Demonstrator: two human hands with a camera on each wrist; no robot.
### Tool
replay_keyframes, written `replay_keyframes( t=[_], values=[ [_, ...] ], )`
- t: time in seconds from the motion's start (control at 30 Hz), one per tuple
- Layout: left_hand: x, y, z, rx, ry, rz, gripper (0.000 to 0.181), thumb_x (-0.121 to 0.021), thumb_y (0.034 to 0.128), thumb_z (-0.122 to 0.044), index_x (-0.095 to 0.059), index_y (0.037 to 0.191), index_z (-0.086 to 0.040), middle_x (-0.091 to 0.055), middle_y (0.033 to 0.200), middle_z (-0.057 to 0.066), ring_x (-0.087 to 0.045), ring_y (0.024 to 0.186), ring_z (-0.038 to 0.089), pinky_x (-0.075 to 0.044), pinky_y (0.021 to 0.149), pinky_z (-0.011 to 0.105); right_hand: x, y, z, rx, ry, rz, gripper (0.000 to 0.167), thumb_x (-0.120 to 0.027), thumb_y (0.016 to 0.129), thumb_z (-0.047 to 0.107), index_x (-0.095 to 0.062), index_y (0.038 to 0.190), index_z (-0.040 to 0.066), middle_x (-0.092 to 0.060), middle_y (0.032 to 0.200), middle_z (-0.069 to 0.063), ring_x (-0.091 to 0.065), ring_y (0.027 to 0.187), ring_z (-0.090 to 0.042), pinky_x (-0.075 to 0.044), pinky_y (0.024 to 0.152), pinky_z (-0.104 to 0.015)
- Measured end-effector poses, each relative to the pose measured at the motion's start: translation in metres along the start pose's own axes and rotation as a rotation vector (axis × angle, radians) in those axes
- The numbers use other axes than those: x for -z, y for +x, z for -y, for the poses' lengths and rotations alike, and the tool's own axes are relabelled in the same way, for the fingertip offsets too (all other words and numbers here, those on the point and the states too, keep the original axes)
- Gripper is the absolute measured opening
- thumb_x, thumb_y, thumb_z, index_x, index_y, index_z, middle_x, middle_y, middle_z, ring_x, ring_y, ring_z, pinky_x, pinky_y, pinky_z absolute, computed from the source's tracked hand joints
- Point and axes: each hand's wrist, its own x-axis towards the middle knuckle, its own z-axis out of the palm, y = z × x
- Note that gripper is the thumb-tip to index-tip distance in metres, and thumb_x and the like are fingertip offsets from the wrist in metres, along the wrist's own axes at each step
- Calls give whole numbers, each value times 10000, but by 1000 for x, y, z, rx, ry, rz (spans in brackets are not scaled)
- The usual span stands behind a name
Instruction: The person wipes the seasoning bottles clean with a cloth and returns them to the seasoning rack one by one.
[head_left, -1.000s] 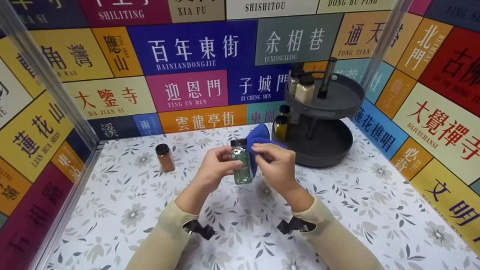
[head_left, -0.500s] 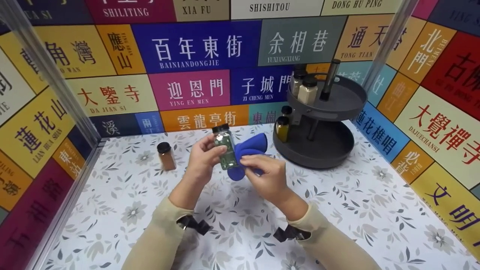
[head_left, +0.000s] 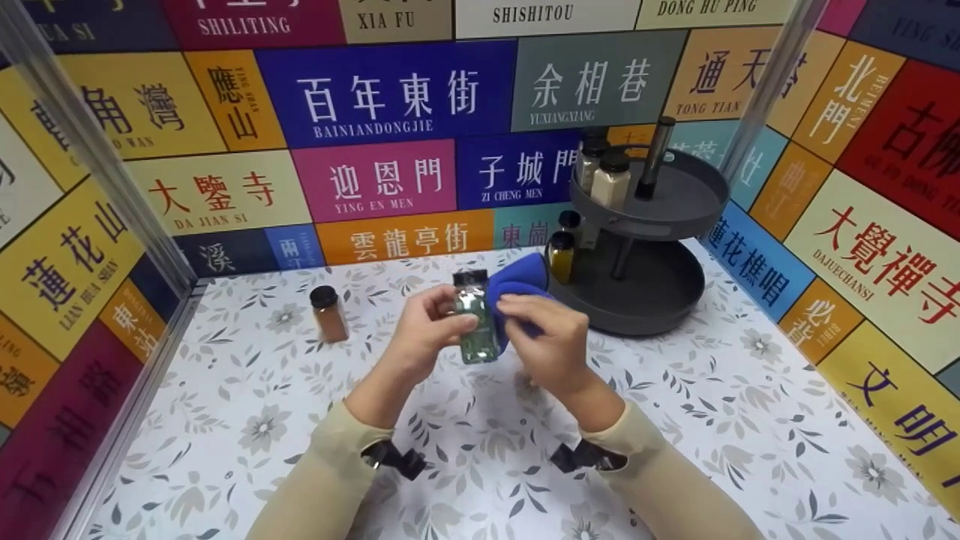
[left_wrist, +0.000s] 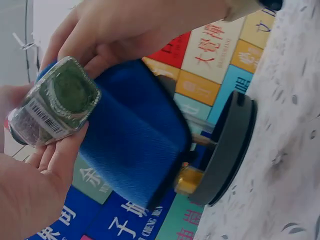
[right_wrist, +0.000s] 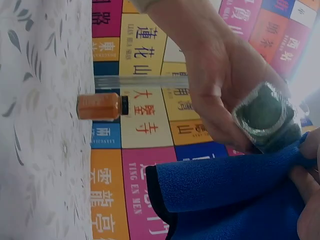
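My left hand [head_left: 424, 334] grips a clear glass spice jar [head_left: 475, 319] with a black lid and green flakes inside, lifted above the table. A barcode label shows on the jar [left_wrist: 50, 115] in the left wrist view. Pinched in my right hand [head_left: 551, 341] is a blue cloth [head_left: 517, 281] with a dark edge. The cloth lies against the jar's right side, and its free part hangs down in the right wrist view, where the cloth [right_wrist: 220, 182] hides part of the jar [right_wrist: 267, 117].
A jar of orange-brown spice [head_left: 328, 315] stands on the floral tabletop [head_left: 262, 435] at left. Back right is a dark two-tier round rack [head_left: 645, 300], with pale-filled jars [head_left: 610, 180] on top and a yellow-filled jar [head_left: 561, 257] below. Sign-printed walls [head_left: 390, 94] enclose the table.
Half a second ago the jar was tilted, further left and higher, with the cloth near its lower side. Now it stands more upright, back to the right, and the cloth is nearer its top.
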Motion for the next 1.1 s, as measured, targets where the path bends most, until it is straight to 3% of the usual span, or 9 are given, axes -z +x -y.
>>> replay_keyframes(
  t=[0.1,0.23,0.53,0.67,0.83,1.1],
  values=[
    [-5,0,4,30,42,19,249,-748,804,9,-670,1026,-74,-719,888,-17,-715,777,101,-635,685,265,4,3,-4,-51,0,-16,266,-757,771,-170,-842,940,17,-823,947,-155,-806,911,-325,-622,921,-257],
    [-6,1,4,19,36,-2,266,-747,797,26,-661,1037,-51,-715,889,-11,-716,770,101,-630,672,260,3,4,-4,-73,10,-17,262,-757,778,-160,-847,939,26,-824,945,-149,-808,916,-310,-626,897,-247],
    [9,4,-7,-40,-108,-146,268,-713,810,27,-661,1059,-55,-697,925,22,-687,796,116,-617,671,251,-11,-7,6,-7,42,67,281,-749,738,-190,-837,907,15,-822,928,-156,-811,877,-320,-634,916,-299],
    [16,7,-11,-69,-139,-179,274,-687,827,27,-675,1094,-33,-708,941,41,-693,815,134,-627,688,263,-13,-11,10,25,33,115,267,-771,749,-169,-841,915,28,-826,942,-138,-814,875,-293,-643,896,-319],
    [19,7,-10,-68,-133,-132,252,-674,852,27,-686,1096,-34,-706,928,39,-689,807,129,-626,680,255,-12,-10,12,39,23,132,270,-772,760,-163,-844,927,36,-828,954,-131,-815,880,-283,-646,884,-322],
    [7,2,-1,-8,-37,0,203,-709,843,3,-665,1019,-88,-701,898,-6,-674,774,95,-609,668,229,-4,-3,3,-13,17,42,276,-740,757,-185,-837,925,11,-821,935,-163,-809,881,-331,-629,922,-281]
  ],
)
